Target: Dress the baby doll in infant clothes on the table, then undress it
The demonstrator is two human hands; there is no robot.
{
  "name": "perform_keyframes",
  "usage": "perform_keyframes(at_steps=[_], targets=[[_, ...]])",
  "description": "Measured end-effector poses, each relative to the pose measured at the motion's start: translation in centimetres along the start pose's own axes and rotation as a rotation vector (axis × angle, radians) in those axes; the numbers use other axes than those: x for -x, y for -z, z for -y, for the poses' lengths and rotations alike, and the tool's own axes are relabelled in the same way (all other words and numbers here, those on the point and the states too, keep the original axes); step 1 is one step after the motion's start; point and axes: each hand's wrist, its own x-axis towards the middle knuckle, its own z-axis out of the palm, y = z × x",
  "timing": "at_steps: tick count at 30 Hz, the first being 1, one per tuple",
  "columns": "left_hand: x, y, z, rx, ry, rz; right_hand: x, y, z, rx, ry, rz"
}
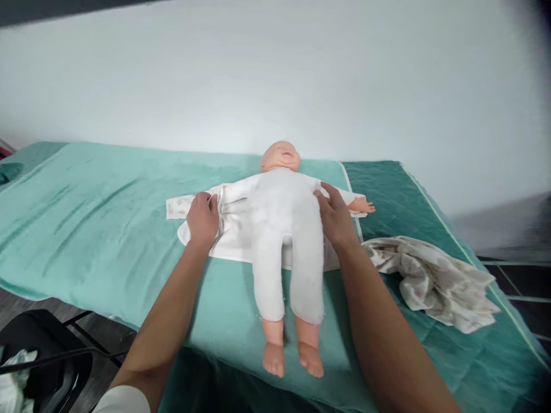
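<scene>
A baby doll (275, 212) lies on its back, with a white cloth body and a bare vinyl head and feet. Spread open beneath it is a white baby shirt (232, 244). My left hand (203, 219) is closed on the shirt's sleeve, by the end of the doll's arm on the left; that doll hand is hidden. The doll's other arm lies along the right sleeve, its vinyl hand (362, 205) showing past the cuff. At the doll's right-hand side, my right hand (336, 215) has its fingers bent on the shirt near the armpit, thumb against the body.
A light green sheet (107, 206) covers the table, over a darker green quilted cover (383, 189) on the right. A crumpled patterned cloth (434, 281) lies at the right. A white wall (275, 74) stands behind, and a black chair (47, 355) is at the lower left.
</scene>
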Motion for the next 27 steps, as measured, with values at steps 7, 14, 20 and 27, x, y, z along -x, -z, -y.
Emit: perform_keyframes(at_steps=[7, 14, 20, 27], targets=[[-1.4, 0.6, -4.7, 0.302, 0.050, 0.206, 0.2, -0.9, 0.2, -0.318, 0.034, 0.156], [-4.9, 0.3, -7.7, 0.541, 0.124, 0.235, 1.2, -2.6, 0.9, -0.346, 0.119, 0.431], [-4.5, 4.0, -10.9, 0.661, 0.245, 0.476, 1.2, -2.9, 0.4, -0.268, 0.176, 0.480], [-2.6, 8.0, -13.1, 0.875, 0.102, 0.723, 1.1, -2.9, 0.3, -0.287, 0.161, 0.480]])
